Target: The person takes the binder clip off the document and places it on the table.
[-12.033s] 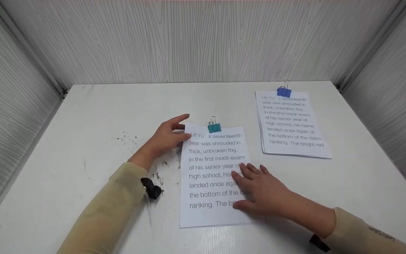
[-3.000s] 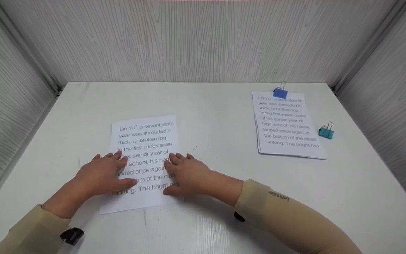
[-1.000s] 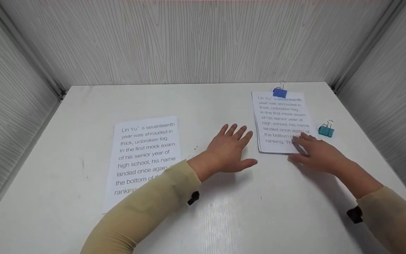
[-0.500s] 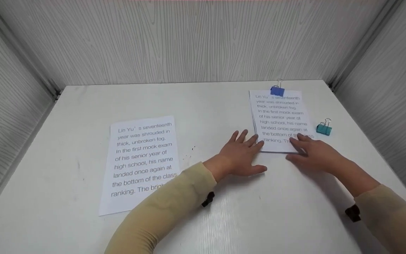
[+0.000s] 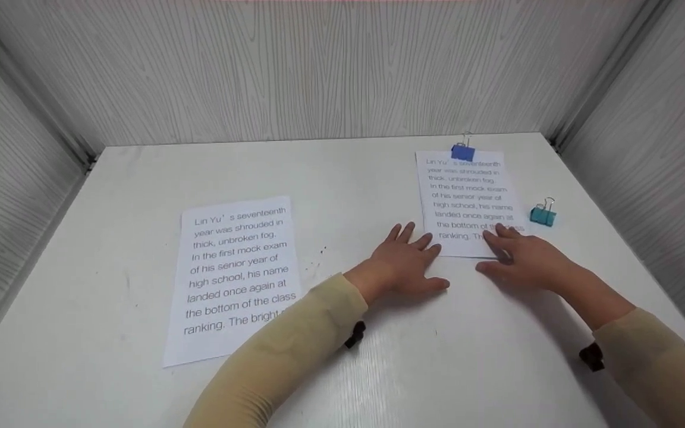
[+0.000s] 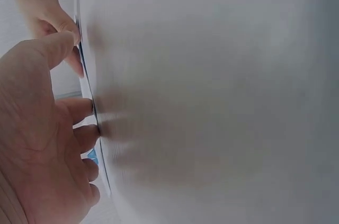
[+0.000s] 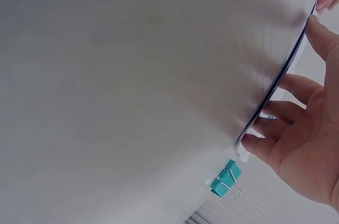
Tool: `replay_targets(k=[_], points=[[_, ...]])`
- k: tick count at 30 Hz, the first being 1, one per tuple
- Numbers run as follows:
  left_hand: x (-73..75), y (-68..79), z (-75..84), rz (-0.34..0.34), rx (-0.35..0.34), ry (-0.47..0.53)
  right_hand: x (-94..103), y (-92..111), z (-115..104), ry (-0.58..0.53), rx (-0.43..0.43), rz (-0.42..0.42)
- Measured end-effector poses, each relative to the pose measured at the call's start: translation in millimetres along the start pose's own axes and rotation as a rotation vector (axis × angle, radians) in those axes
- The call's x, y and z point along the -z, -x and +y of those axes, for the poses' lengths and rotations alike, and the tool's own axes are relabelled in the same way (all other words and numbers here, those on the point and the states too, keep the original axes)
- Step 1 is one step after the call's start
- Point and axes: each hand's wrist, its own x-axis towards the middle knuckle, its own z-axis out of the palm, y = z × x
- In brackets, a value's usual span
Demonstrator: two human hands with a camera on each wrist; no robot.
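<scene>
A stack of printed paper (image 5: 467, 199) lies at the back right with a blue binder clip (image 5: 463, 153) on its top edge. My left hand (image 5: 405, 264) is spread, fingertips at the stack's lower left edge and thumb out to the right. At the lower right corner, my right hand (image 5: 530, 258) touches the paper with extended fingers, its thumb near the bottom edge. Both wrist views show the fingers along the stack's sides; in the right wrist view a dark line runs along the paper edge. A teal binder clip (image 5: 542, 215) rests just right of the stack.
A second printed paper stack (image 5: 235, 273), without a clip, lies on the left of the white table (image 5: 342, 172); my left sleeve (image 5: 283, 345) covers its lower right corner. Grey wood-grain panels (image 5: 319, 71) enclose the back and sides.
The teal clip came off the nearer stack and now lies at right; that stack moved left. Both hands left it for the blue-clipped stack, my left hand reaching its edge within the last second.
</scene>
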Motion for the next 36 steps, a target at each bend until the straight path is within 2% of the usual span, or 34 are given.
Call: replay_targets(k=[6,19,24,36], points=[[-2.4,5.3,-3.8,-0.001,-0.008,0.014,-2.6,-0.1,-6.6,0.01,0.012,-0.007],[-2.1,26.8,-14.3,-0.001,-0.034,-0.007,-8.5,0.5,-28.1,0.068,0.066,0.026],[-4.1,34.2,-18.7,0.007,-0.03,0.025,-9.8,-0.1,-36.1,0.066,0.076,0.016],[-8.5,57.4,-28.2,0.017,-0.021,0.033,-14.9,1.7,-56.1,0.058,0.044,-0.011]])
